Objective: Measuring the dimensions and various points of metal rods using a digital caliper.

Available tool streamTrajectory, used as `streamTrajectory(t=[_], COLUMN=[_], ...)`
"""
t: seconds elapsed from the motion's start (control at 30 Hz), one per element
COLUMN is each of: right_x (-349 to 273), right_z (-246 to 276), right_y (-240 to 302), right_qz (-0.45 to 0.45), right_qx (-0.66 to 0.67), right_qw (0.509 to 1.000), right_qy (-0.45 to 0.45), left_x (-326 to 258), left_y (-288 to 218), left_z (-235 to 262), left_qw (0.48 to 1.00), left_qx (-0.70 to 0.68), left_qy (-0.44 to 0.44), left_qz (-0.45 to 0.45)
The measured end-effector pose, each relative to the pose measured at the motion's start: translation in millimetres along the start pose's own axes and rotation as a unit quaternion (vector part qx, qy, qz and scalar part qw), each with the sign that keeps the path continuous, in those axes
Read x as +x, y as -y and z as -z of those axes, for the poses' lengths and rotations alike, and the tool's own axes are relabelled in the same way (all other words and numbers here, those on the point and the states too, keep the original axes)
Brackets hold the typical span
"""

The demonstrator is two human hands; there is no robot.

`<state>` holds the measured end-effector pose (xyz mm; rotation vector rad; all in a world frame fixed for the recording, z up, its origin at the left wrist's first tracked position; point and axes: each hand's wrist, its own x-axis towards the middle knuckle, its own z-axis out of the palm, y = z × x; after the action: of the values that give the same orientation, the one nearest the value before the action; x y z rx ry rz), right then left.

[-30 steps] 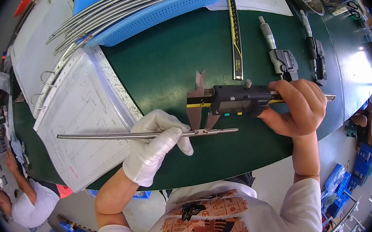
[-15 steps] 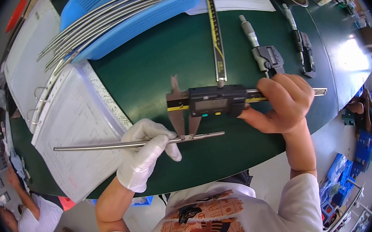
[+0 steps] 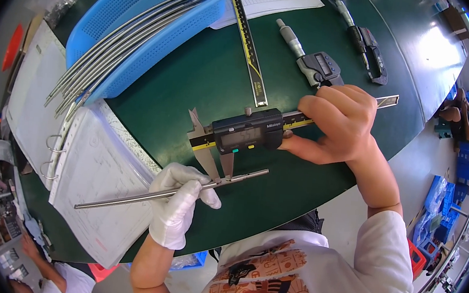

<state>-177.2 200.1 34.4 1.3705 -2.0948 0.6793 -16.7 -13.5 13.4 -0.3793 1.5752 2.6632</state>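
Observation:
My left hand, in a white glove, pinches a thin metal rod between thumb and fingers. The rod slants up to the right, and its right end sticks out past the glove. Bare, my right hand is wrapped round the beam of a digital caliper, with the thumb at the right end of the display housing. The caliper's lower jaws reach down to the rod just right of my left fingertips. Whether both jaws touch the rod is hard to tell.
A blue plastic basket holds several long metal rods. Near it lie an open ring binder, a steel ruler and a paper sheet. Two digital micrometers, one nearer and one farther, rest at the back right of the green table.
The lower caliper jaws stand closer together, the display housing having slid toward the fixed jaw. The whole scene has shifted a little with my head.

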Motion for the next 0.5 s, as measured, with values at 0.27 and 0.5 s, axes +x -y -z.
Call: streamTrajectory(t=[0.27, 0.5], right_x=[-0.8, -1.4], right_z=[-2.6, -4.9], right_y=[0.7, 2.3], right_qz=[-0.002, -0.001], right_qx=[-0.003, 0.018], right_qw=[1.000, 0.999], right_qy=[0.009, 0.029], left_x=[0.3, -1.0], left_y=[-3.6, -2.6], left_z=[-2.0, 0.1], left_qw=[1.000, 1.000], left_qx=[-0.005, 0.000], left_qy=[-0.008, -0.010], left_qz=[0.015, 0.024])
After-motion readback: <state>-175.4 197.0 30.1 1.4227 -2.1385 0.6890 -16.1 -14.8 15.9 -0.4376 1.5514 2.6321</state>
